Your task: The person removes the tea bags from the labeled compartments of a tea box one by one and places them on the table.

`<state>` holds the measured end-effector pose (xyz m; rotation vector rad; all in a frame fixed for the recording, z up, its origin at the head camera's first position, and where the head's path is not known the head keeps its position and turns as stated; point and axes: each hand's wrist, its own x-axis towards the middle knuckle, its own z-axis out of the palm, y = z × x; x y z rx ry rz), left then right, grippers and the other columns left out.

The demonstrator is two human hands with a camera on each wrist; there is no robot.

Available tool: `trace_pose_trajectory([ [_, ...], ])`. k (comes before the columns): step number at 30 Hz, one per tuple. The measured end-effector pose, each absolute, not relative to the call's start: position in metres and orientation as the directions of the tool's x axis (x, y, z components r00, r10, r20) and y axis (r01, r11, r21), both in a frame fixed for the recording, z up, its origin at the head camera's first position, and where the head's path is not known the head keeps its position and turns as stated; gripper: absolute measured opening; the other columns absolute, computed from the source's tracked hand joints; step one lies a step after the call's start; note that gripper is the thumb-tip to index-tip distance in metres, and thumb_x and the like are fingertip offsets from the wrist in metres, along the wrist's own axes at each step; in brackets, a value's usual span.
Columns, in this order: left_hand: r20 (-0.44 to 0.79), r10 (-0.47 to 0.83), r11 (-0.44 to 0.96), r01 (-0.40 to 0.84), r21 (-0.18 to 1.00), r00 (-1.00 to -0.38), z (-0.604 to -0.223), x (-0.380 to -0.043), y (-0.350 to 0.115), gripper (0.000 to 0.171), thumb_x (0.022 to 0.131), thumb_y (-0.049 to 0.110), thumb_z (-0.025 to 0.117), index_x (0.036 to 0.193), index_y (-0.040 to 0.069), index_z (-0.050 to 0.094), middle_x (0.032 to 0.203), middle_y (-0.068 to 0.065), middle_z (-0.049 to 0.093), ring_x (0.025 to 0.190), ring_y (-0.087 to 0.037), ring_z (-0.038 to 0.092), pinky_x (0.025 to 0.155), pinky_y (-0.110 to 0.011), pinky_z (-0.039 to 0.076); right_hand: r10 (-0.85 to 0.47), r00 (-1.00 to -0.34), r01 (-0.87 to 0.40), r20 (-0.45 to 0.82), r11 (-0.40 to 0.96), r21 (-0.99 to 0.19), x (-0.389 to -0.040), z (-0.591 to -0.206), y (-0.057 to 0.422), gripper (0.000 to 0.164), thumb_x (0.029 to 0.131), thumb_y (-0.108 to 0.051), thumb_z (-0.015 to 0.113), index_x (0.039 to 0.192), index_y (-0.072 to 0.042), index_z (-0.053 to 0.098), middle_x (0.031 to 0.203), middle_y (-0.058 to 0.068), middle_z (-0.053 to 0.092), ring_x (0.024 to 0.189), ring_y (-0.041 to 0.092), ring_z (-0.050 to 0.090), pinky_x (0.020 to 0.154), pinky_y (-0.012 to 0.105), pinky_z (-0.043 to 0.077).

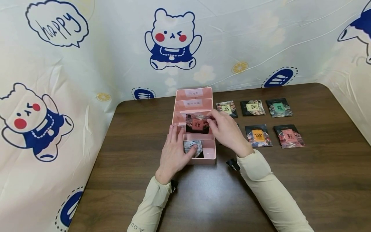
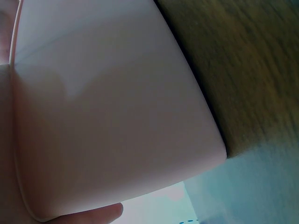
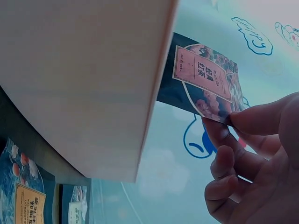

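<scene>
A pink divided box (image 1: 213,151) stands on the table, with paper labels on its back dividers. My right hand (image 1: 227,130) pinches a dark tea bag packet with a red label (image 1: 197,124) by its right edge. In the right wrist view the same packet (image 3: 205,77) shows thumb and fingertips at its edge, its lower end behind the box wall (image 3: 93,84). My left hand (image 1: 174,154) rests along the box's left rim with long straight fingers, its thumb over the front compartment. A pale blue-grey packet (image 1: 191,146) lies in that compartment, partly under the thumb.
Right of the box lie tea bag packets in two rows: a yellow-green-labelled one (image 1: 227,109), a similar one (image 1: 252,107) and a green one (image 1: 279,107) behind; an orange one (image 1: 258,135) and a pink one (image 1: 289,136) in front. A printed cloth (image 1: 226,42) hangs behind the table.
</scene>
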<state>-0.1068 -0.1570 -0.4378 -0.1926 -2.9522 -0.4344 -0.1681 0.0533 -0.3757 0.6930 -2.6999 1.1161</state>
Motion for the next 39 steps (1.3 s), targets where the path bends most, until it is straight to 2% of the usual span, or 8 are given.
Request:
trace_pose_trajectory([
  [10,0.18,0.107,0.951,0.154,0.269,-0.978,-0.438,-0.107,-0.156,0.082,0.085,0.059,0.052,0.143,0.002,0.042,0.158,-0.02,0.023,0.149,-0.034,0.016,0.118,-0.045,0.026,-0.316,-0.894,-0.447,0.317,0.588,-0.674,-0.171,-0.372,0.066,0.018,0.098,-0.015,0.052,0.111,-0.009,0.062,0.091,0.007,0.067,0.074,0.023,0.053,0.067,0.036,0.042],
  [23,0.163,0.102,0.95,0.145,0.278,-0.981,-0.438,-0.107,-0.156,0.079,0.085,0.059,0.053,0.143,0.005,0.042,0.159,-0.017,0.021,0.15,-0.032,0.013,0.119,-0.045,0.024,-0.259,-0.896,-0.443,0.361,0.577,-0.686,-0.173,-0.376,0.09,0.018,0.098,-0.01,0.051,0.111,-0.005,0.063,0.08,0.008,0.063,0.062,0.02,0.047,0.059,0.032,0.037],
  [39,0.171,0.108,0.95,0.152,0.274,-0.979,-0.437,-0.107,-0.157,0.079,0.086,0.058,0.052,0.143,0.004,0.042,0.159,-0.018,0.021,0.15,-0.033,0.014,0.119,-0.046,0.024,-0.245,-0.908,-0.418,0.341,0.597,-0.684,-0.172,-0.378,0.11,0.02,0.099,-0.01,0.05,0.113,-0.003,0.061,0.08,0.01,0.065,0.053,0.016,0.046,0.053,0.031,0.037],
])
